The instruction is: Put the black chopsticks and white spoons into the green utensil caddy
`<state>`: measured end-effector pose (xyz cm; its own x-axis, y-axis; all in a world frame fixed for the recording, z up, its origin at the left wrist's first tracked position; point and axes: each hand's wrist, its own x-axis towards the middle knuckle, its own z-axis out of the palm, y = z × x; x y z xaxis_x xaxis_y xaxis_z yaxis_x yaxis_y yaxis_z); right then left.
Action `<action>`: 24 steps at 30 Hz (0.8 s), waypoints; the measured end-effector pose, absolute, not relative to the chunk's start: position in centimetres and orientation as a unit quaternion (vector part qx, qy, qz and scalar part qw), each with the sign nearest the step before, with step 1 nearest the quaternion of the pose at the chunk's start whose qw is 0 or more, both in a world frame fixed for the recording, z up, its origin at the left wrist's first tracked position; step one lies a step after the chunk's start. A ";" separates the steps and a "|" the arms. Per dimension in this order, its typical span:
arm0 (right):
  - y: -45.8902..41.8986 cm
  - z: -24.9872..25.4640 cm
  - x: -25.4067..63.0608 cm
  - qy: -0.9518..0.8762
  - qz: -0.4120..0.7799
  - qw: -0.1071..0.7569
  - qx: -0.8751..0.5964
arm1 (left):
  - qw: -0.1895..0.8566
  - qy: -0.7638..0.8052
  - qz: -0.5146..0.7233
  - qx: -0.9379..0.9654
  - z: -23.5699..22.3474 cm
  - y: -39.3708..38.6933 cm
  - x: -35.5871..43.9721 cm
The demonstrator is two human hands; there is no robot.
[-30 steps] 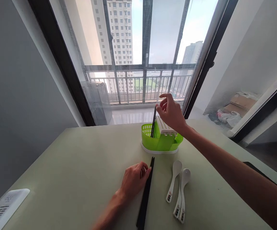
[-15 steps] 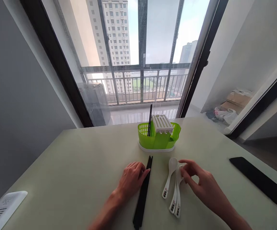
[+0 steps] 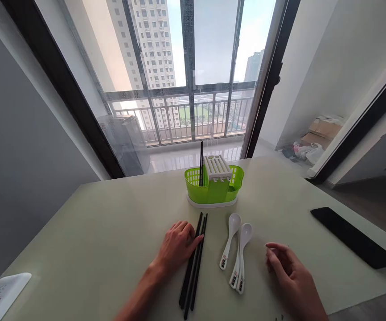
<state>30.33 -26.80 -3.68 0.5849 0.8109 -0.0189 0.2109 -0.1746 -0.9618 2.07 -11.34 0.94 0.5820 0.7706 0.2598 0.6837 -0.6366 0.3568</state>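
Black chopsticks (image 3: 198,263) lie in a slightly spread bundle on the table. My left hand (image 3: 178,243) rests on the bundle from the left, fingers curled and thumb across the sticks. White spoons (image 3: 235,221) with printed handles lie to the right of them, one by itself and a group (image 3: 245,234) overlapping beside it. To the right of the spoons, my right hand (image 3: 289,272) is apart from them, fingers curled in and thumb near the index finger, with nothing seen in it. Beyond the spoons stands a green utensil holder (image 3: 209,194) with a white slotted top and black chopsticks upright inside.
A long black flat piece (image 3: 353,236) lies at the table's right side. At the left front corner is a white object with printing (image 3: 4,294). The pale table (image 3: 112,223) ends at a glass door; bags and cardboard (image 3: 320,138) sit beyond on the right.
My right hand has left the spoons and moved right and down. The chopsticks under my left hand have spread apart slightly. The whole view has shifted, so things appear further left.
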 end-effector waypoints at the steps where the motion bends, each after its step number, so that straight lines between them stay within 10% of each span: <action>1: -26.9 -3.5 30.1 -0.367 0.274 0.527 -0.716 | 0.107 0.416 0.196 0.882 0.9 -11.1 1.9; 24: -27.0 -3.6 30.1 -0.397 0.263 0.513 -0.714 | -0.004 0.500 0.200 0.843 1.1 -8.1 -1.9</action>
<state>30.09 -26.97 -3.63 0.5462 0.8371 0.0316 0.2969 -0.1582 -0.9417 -1.89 -8.15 1.12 0.4201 0.8413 0.3401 0.8444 -0.4997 0.1931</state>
